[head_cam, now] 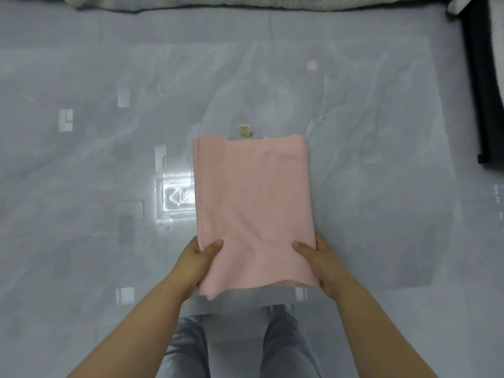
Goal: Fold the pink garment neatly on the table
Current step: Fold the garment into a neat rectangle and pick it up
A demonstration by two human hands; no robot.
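The pink garment (252,203) is folded into a tall rectangle with several layers showing along its left edge. A small beige label (244,131) sticks out past its far edge. My left hand (195,264) grips the near left corner, thumb on top and fingers underneath. My right hand (321,261) grips the near right corner the same way. The near end of the garment reaches past the edge of the table (368,173) toward me, held between both hands.
The table top is a glossy grey marbled surface with bright reflections left of the garment. A white crumpled cloth (218,2) lies along the far edge. A dark object (488,91) stands at the right. My legs in grey trousers (286,347) show below.
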